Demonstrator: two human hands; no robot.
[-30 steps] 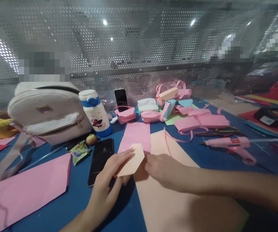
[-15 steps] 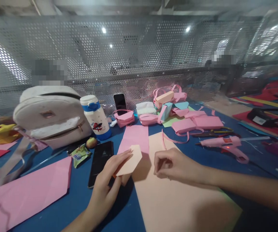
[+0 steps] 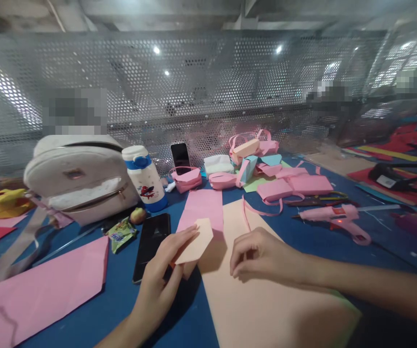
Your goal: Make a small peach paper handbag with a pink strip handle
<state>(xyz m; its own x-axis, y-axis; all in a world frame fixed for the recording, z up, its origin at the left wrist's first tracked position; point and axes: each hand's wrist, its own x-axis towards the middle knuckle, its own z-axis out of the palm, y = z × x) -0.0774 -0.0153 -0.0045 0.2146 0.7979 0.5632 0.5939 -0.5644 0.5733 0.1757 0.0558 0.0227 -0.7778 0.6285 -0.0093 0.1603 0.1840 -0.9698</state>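
Note:
My left hand (image 3: 170,266) is closed on a folded peach paper piece (image 3: 198,240) with angled corners, held between thumb and fingers above the table. Right of it, my right hand (image 3: 262,253) rests over a large peach paper sheet (image 3: 252,309), its fingers curled in; whatever they hold, if anything, is hidden. A thin pink paper strip (image 3: 261,211) loops just beyond those fingers. Behind the folded piece lies a pink paper sheet (image 3: 204,208), partly under the peach one. Close to my left hand a black phone (image 3: 152,241) lies flat.
A pink glue gun (image 3: 342,217) with a red light lies at right, near pliers (image 3: 324,197). Small pink paper bags (image 3: 274,188) are piled at the back. A white backpack (image 3: 78,179), a bottle (image 3: 145,179) and pink paper (image 3: 49,290) occupy the left.
The whole view has tilted up slightly, so the table things sit a little lower. Both hands keep nearly the same pose; the right fingers shift very slightly.

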